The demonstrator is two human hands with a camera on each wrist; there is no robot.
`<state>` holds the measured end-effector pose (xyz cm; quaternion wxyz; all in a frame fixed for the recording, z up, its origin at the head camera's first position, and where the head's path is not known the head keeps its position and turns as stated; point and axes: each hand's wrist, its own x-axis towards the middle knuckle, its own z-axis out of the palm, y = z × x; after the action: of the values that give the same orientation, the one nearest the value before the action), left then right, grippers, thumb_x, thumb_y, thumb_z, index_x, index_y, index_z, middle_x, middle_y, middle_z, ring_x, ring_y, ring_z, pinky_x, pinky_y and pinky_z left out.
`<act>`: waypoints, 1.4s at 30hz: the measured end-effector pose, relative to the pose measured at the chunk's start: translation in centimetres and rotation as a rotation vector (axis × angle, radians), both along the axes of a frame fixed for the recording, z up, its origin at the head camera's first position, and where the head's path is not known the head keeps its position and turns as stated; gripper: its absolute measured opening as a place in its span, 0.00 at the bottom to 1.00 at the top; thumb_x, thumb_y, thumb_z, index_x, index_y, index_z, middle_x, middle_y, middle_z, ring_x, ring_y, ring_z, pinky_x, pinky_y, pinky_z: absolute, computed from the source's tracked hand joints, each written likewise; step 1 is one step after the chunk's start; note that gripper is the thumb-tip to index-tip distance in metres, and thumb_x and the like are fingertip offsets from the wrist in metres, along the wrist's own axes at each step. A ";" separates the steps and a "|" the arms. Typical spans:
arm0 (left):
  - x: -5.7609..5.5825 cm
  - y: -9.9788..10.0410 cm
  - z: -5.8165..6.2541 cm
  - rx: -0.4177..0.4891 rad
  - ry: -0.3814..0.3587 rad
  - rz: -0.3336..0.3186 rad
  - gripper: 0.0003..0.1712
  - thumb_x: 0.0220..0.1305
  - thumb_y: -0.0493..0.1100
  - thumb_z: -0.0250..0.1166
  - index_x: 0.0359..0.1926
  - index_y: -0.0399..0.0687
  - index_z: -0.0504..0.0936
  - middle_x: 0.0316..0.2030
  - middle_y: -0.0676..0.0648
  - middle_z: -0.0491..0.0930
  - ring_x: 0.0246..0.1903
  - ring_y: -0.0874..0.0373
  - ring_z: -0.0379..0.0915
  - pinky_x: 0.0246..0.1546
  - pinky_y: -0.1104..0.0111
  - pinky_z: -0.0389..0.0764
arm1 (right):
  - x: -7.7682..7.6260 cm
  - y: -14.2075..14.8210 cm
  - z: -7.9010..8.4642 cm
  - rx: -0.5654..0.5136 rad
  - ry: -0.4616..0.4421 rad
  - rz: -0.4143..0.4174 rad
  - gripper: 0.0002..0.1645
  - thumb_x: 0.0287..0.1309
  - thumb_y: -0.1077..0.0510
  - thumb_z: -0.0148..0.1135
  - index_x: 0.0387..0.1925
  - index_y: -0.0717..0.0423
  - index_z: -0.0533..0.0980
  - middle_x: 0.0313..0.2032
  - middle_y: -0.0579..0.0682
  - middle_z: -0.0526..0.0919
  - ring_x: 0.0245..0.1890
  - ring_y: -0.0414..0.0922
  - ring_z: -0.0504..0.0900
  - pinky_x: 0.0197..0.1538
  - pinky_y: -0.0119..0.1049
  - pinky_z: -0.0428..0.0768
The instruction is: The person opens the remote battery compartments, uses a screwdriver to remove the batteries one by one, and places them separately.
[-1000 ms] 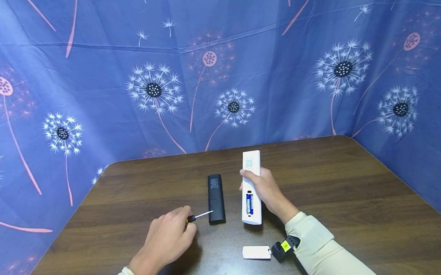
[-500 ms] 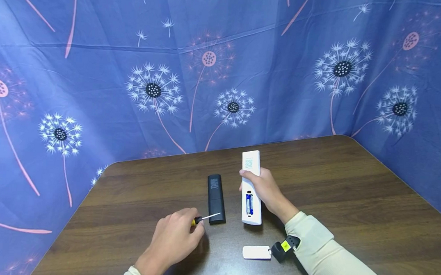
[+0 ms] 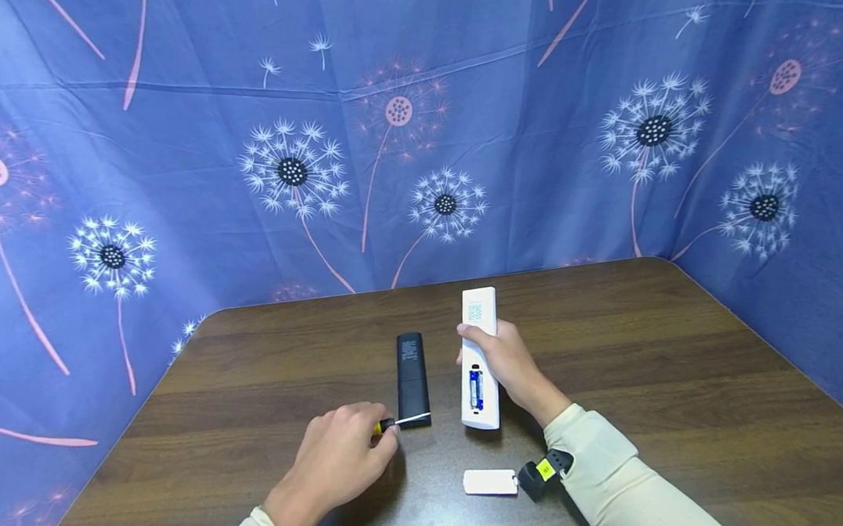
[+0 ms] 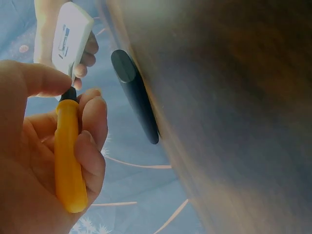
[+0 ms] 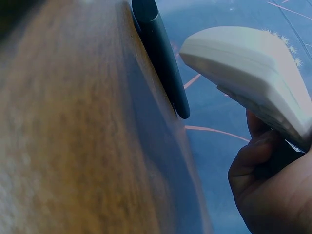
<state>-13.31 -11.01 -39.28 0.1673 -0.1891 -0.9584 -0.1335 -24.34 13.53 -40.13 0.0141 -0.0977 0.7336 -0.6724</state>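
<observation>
My left hand (image 3: 345, 456) holds a screwdriver with a yellow handle (image 4: 69, 156), thumb and fingers near its black collar. Its metal shaft (image 3: 413, 419) points right and overlaps the lower end of a black remote control (image 3: 411, 372) in the head view. My right hand (image 3: 512, 361) grips a white remote control (image 3: 478, 340) by its middle, thumb across its back. The back faces up, with a printed code at the far end. Two blue batteries (image 3: 475, 390) show in its uncovered battery compartment. A white battery cover (image 3: 490, 482) lies on the table below it.
The brown wooden table (image 3: 638, 327) ends at a blue curtain (image 3: 540, 143) with dandelion prints. A black wrist camera (image 3: 534, 481) with a yellow label sits under the right wrist, close beside the battery cover. The black remote lies back up, left of the white one.
My left hand has moved right and slightly down with the screwdriver, its tip travelling across the black remote's lower end. The right hand and white remote have stayed nearly still.
</observation>
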 end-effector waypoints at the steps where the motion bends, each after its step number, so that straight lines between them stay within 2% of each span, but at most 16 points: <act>1: 0.0 0.0 0.0 0.001 0.003 -0.003 0.10 0.61 0.48 0.65 0.23 0.58 0.78 0.18 0.63 0.66 0.15 0.69 0.57 0.13 0.70 0.58 | 0.0 0.0 0.0 0.000 -0.001 0.000 0.27 0.72 0.48 0.55 0.58 0.65 0.70 0.31 0.59 0.83 0.32 0.54 0.84 0.36 0.42 0.80; 5: -0.1 0.3 0.0 0.016 0.007 -0.031 0.07 0.62 0.47 0.65 0.26 0.57 0.82 0.19 0.64 0.68 0.15 0.70 0.59 0.13 0.71 0.59 | 0.0 -0.1 0.0 -0.003 0.001 0.001 0.26 0.71 0.49 0.56 0.58 0.66 0.70 0.30 0.59 0.83 0.30 0.52 0.84 0.35 0.42 0.81; 10: -0.3 0.7 -0.1 0.056 0.007 -0.098 0.05 0.64 0.45 0.65 0.32 0.56 0.86 0.21 0.65 0.73 0.16 0.71 0.61 0.13 0.72 0.61 | 0.0 -0.1 0.0 0.000 0.004 -0.002 0.26 0.72 0.49 0.55 0.58 0.66 0.70 0.30 0.59 0.84 0.32 0.56 0.84 0.35 0.42 0.80; 17: -0.5 1.3 -0.1 0.079 -0.043 -0.153 0.07 0.68 0.45 0.63 0.36 0.53 0.86 0.22 0.64 0.76 0.15 0.72 0.60 0.12 0.72 0.62 | 0.1 -0.2 -0.1 0.005 -0.009 -0.007 0.26 0.71 0.48 0.56 0.57 0.66 0.71 0.31 0.59 0.84 0.31 0.53 0.84 0.35 0.42 0.80; 22: -0.7 1.8 -0.1 0.085 -0.015 -0.201 0.08 0.69 0.45 0.62 0.35 0.53 0.86 0.23 0.63 0.77 0.16 0.72 0.62 0.14 0.74 0.63 | 0.1 -0.1 -0.2 0.001 -0.001 0.006 0.26 0.71 0.48 0.56 0.58 0.65 0.70 0.32 0.61 0.83 0.32 0.56 0.84 0.36 0.42 0.80; 26: -1.0 2.4 -0.3 0.078 0.031 -0.250 0.09 0.69 0.45 0.62 0.37 0.50 0.88 0.29 0.58 0.83 0.20 0.73 0.67 0.17 0.77 0.67 | 0.0 -0.1 -0.2 -0.010 0.006 0.014 0.26 0.71 0.48 0.56 0.57 0.66 0.71 0.32 0.61 0.83 0.34 0.59 0.84 0.37 0.42 0.80; 29: -1.1 2.9 -0.3 0.068 0.052 -0.274 0.09 0.68 0.44 0.63 0.38 0.48 0.88 0.32 0.55 0.86 0.21 0.73 0.69 0.18 0.79 0.67 | 0.0 0.0 -0.2 -0.006 0.010 0.015 0.26 0.71 0.47 0.55 0.58 0.65 0.71 0.31 0.60 0.83 0.33 0.57 0.84 0.37 0.42 0.80; 33: -1.2 3.5 -0.2 0.060 0.030 -0.277 0.09 0.68 0.45 0.63 0.39 0.48 0.89 0.35 0.54 0.87 0.22 0.72 0.70 0.17 0.79 0.66 | 0.1 0.0 -0.2 0.003 0.013 0.019 0.27 0.72 0.47 0.55 0.59 0.65 0.70 0.32 0.59 0.83 0.32 0.53 0.84 0.37 0.42 0.80; 37: -1.2 4.0 -0.1 0.048 0.014 -0.267 0.09 0.67 0.45 0.63 0.39 0.49 0.89 0.37 0.53 0.87 0.24 0.71 0.72 0.19 0.79 0.68 | 0.1 0.0 -0.2 -0.011 0.005 0.022 0.27 0.71 0.46 0.55 0.59 0.64 0.70 0.33 0.60 0.83 0.34 0.57 0.84 0.37 0.42 0.80; 42: -1.2 4.3 -0.1 0.030 0.035 -0.255 0.10 0.67 0.46 0.63 0.38 0.50 0.89 0.36 0.54 0.87 0.23 0.71 0.71 0.18 0.79 0.67 | 0.1 0.0 -0.2 -0.024 -0.009 0.017 0.27 0.71 0.46 0.56 0.58 0.64 0.71 0.34 0.63 0.83 0.36 0.61 0.84 0.37 0.42 0.81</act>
<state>-14.52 -6.68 -39.41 0.1684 -0.3093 -0.9214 -0.1645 -24.20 13.56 -40.30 0.0218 -0.1011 0.7247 -0.6813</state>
